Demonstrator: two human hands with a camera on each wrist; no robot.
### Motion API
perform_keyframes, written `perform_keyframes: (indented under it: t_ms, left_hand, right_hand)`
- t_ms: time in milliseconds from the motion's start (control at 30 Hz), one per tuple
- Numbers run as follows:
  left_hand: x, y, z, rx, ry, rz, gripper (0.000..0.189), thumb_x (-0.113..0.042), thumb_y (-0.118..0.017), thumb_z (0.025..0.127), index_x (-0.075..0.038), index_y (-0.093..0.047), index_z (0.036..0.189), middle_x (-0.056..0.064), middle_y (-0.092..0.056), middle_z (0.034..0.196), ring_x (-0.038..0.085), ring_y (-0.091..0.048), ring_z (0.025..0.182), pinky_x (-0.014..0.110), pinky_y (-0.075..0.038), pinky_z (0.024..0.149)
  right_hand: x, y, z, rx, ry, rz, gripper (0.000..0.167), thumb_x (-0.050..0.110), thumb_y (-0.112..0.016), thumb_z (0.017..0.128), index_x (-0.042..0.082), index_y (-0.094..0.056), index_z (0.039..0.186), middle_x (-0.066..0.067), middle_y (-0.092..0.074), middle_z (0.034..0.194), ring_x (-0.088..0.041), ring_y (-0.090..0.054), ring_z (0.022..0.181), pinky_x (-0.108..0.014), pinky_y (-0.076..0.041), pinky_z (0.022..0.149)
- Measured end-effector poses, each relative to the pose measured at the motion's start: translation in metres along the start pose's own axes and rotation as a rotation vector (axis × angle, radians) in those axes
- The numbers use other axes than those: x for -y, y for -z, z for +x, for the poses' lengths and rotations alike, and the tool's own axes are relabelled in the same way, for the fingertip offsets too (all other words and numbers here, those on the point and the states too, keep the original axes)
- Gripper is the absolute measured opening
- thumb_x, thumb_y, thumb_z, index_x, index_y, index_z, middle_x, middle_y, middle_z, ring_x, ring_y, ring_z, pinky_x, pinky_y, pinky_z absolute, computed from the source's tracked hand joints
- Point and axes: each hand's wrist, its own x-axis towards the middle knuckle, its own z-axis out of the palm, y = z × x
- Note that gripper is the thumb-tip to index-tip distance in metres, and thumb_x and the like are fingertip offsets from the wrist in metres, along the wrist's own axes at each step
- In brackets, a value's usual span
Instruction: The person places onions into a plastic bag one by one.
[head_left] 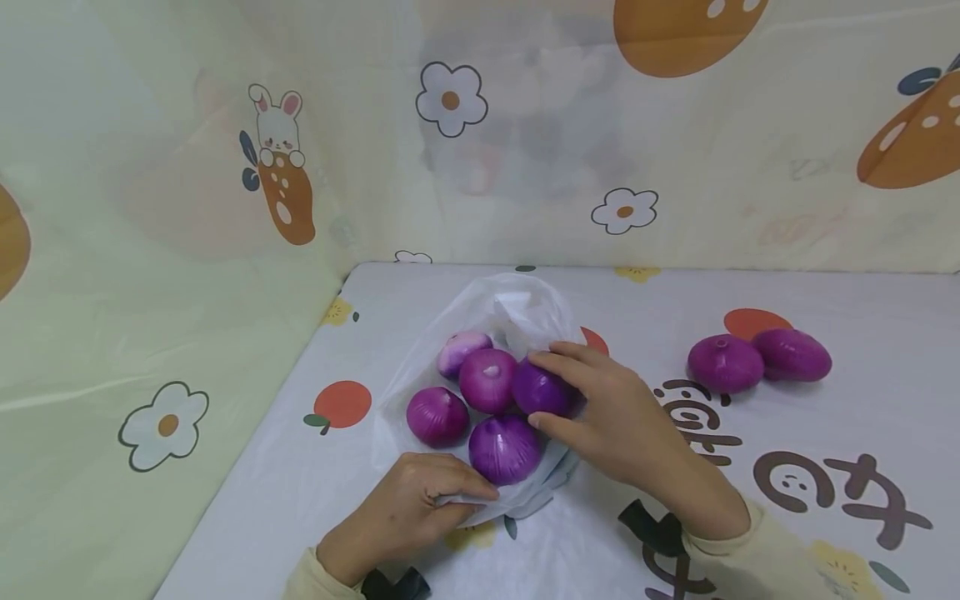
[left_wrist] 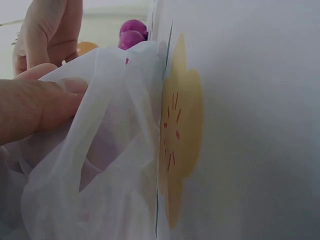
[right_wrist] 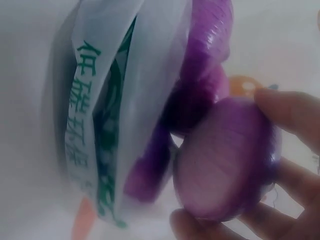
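Note:
A thin white plastic bag (head_left: 517,304) lies on the table with several purple onions (head_left: 488,380) in its mouth. At the bag's near edge, my left hand (head_left: 420,500) pinches the plastic between thumb and fingers, as the left wrist view also shows. My right hand (head_left: 615,408) grips a purple onion (head_left: 542,388) at the bag's right side, its fingers and thumb spread round it. In the right wrist view that onion (right_wrist: 225,160) sits in the fingers beside the bag, which carries green printed characters (right_wrist: 82,100).
To the right, two more purple onions (head_left: 726,364) lie side by side on the patterned white tablecloth (head_left: 600,542). A printed curtain (head_left: 525,192) hangs behind the table, and another stretch (head_left: 90,333) covers the left side.

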Motion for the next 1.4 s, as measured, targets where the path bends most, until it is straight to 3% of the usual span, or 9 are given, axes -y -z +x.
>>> perform_keyframes:
  t_ms: [167,500,733,1000,1400]
  left_hand:
    - [0.001,0.000,0.000,0.000,-0.001,-0.004,0.028,0.010,-0.077,0.079,-0.008,-0.082,0.100,0.000,-0.080,0.096,0.009,-0.075,0.093,0.017,-0.057,0.086]
    - [0.000,0.001,0.002,-0.010,-0.078,0.028,0.029,0.011,-0.078,0.080,-0.008,-0.081,0.102,0.001,-0.080,0.096,0.009,-0.075,0.092,0.017,-0.057,0.086]
    - [0.000,0.001,0.001,0.003,-0.038,0.014,0.029,0.011,-0.077,0.079,-0.008,-0.082,0.101,0.000,-0.080,0.096,0.008,-0.075,0.093,0.017,-0.057,0.086]
    - [0.001,0.000,0.001,-0.006,-0.074,0.023,0.030,0.012,-0.077,0.080,-0.008,-0.081,0.102,0.000,-0.080,0.096,0.009,-0.075,0.092,0.017,-0.057,0.086]
    - [0.000,0.000,0.001,-0.013,-0.071,0.029,0.029,0.011,-0.077,0.080,-0.008,-0.082,0.101,0.000,-0.080,0.096,0.008,-0.075,0.092,0.017,-0.057,0.086]
  right_hand:
    - [0.002,-0.008,0.003,0.013,0.006,-0.008,0.057,0.020,-0.089,0.080,0.009,-0.071,0.133,-0.020,-0.064,0.139,-0.041,-0.063,0.126,-0.057,-0.057,0.097]
    - [0.007,-0.023,0.010,0.016,0.016,-0.041,0.058,0.022,-0.091,0.079,0.014,-0.072,0.133,-0.017,-0.064,0.140,-0.041,-0.064,0.123,-0.057,-0.058,0.095]
    - [0.010,-0.031,0.014,-0.004,0.043,-0.074,0.058,0.022,-0.092,0.078,0.013,-0.073,0.132,-0.018,-0.064,0.139,-0.040,-0.064,0.124,-0.054,-0.058,0.096]
    - [0.009,-0.038,0.019,-0.015,0.049,-0.090,0.057,0.025,-0.091,0.078,0.014,-0.073,0.132,-0.018,-0.065,0.139,-0.037,-0.063,0.125,-0.052,-0.058,0.095]
    - [0.008,-0.043,0.024,0.006,0.041,-0.075,0.059,0.026,-0.090,0.080,0.011,-0.072,0.134,-0.021,-0.064,0.140,-0.038,-0.062,0.128,-0.055,-0.056,0.100]
